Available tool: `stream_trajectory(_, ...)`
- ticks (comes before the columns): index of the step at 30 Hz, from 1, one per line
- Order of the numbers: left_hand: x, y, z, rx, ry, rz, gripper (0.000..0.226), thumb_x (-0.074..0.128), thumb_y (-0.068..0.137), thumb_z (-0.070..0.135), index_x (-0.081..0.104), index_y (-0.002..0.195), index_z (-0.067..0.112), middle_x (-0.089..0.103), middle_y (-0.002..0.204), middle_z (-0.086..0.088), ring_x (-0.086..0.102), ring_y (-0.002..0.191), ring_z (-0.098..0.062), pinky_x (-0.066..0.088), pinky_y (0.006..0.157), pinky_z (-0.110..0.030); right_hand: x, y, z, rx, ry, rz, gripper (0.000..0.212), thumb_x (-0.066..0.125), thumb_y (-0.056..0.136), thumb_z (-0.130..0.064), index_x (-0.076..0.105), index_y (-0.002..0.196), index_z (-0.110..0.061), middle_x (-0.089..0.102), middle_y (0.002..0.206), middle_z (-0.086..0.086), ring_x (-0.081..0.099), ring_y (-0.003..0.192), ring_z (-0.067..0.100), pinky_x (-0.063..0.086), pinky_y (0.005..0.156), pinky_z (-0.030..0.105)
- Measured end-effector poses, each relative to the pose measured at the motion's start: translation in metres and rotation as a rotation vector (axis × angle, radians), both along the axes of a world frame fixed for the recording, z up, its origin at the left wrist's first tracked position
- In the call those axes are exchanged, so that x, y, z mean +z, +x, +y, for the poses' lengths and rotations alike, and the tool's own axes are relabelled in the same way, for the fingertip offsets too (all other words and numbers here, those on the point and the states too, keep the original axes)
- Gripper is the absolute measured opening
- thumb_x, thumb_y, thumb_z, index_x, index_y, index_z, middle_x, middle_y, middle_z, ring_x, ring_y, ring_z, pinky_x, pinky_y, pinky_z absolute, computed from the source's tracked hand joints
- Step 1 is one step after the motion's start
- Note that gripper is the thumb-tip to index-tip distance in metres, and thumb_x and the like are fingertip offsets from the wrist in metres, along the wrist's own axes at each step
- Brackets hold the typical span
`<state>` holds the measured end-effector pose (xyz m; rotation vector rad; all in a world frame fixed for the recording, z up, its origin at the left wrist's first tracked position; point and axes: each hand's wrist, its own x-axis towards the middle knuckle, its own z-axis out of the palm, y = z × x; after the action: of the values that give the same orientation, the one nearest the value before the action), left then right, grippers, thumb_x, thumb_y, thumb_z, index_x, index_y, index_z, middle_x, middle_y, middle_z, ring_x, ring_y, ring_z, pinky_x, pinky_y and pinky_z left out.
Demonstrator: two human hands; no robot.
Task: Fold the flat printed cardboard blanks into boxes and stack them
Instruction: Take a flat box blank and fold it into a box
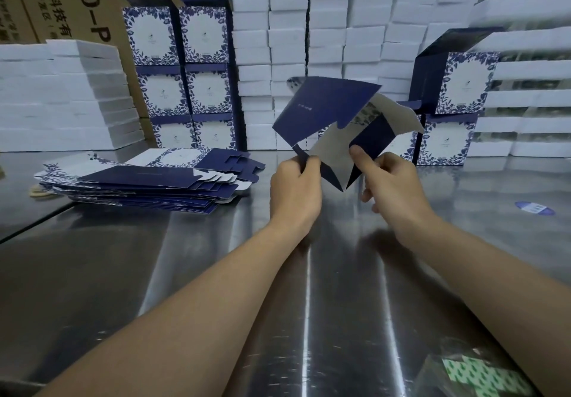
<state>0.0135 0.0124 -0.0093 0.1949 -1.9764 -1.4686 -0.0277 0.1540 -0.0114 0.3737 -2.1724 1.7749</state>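
Observation:
A navy and white printed cardboard blank (327,109) is held up above the steel table, partly opened with its flaps spread. My left hand (293,186) pinches its lower left flap. My right hand (389,180) grips the lower right part, thumb on the white inner face. A pile of flat blanks (148,180) lies on the table to the left. Folded boxes (182,72) with a blue leaf print stand stacked at the back left, and more folded boxes (454,109) stand stacked at the back right.
The shiny steel table (309,288) spreads out in front of me. White foam blocks (324,26) are stacked high along the back and left. Brown cartons (61,4) stand behind. A blue oval label (534,208) lies at the right, a green-patterned bag (482,375) near the front.

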Motion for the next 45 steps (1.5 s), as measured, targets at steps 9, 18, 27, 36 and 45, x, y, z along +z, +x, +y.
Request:
stream_trajectory(9,0.001,0.005,0.003,0.039,-0.174,0.157,0.039,0.051,0.091,0.053,0.044,0.059,0.033,0.039,0.051,0.010,0.034,0.054,-0.013,0.026,0.054,-0.038,0.001,0.004,-0.003,0.091,-0.128,-0.075,0.029,0.058,0.104,-0.033,0.060,0.086,-0.010,0.049,0.047,-0.005,0.047,0.040,0.012,0.036,0.039,0.020)
stream_trajectory(18,0.001,0.008,0.013,-0.378,0.157,-0.205,0.034,0.067,0.097,0.041,0.059,0.072,0.020,0.050,0.057,0.008,0.050,0.052,-0.013,0.035,0.048,-0.022,0.006,0.014,-0.011,0.115,-0.320,-0.215,0.037,0.053,0.106,-0.037,0.057,0.075,-0.018,0.048,0.050,-0.005,0.047,0.045,0.012,0.036,0.050,0.029)
stream_trajectory(27,0.007,0.010,0.013,-0.413,0.360,-0.163,0.021,0.065,0.098,0.024,0.058,0.079,0.019,0.047,0.060,0.007,0.048,0.050,-0.008,0.032,0.053,-0.026,0.007,0.017,-0.012,0.258,-0.306,-0.333,0.036,0.062,0.093,-0.048,0.061,0.069,-0.022,0.054,0.057,-0.002,0.048,0.046,0.012,0.036,0.047,0.026)
stream_trajectory(36,0.009,0.014,0.015,-0.428,0.337,-0.206,0.031,0.065,0.097,0.036,0.060,0.069,0.024,0.055,0.062,0.005,0.048,0.052,-0.008,0.032,0.053,-0.026,0.006,0.020,-0.013,0.362,-0.338,-0.308,0.032,0.058,0.094,-0.029,0.058,0.062,-0.022,0.050,0.055,-0.004,0.047,0.046,0.010,0.034,0.044,0.022)
stream_trajectory(45,0.009,0.014,0.013,-0.433,0.444,-0.201,0.038,0.062,0.098,0.029,0.051,0.063,0.025,0.044,0.056,0.006,0.044,0.049,-0.009,0.030,0.054,-0.028,0.007,0.022,-0.013,0.335,-0.346,-0.343,0.030,0.057,0.090,-0.032,0.057,0.062,-0.023,0.049,0.055,-0.004,0.044,0.046,0.011,0.034,0.050,0.027)
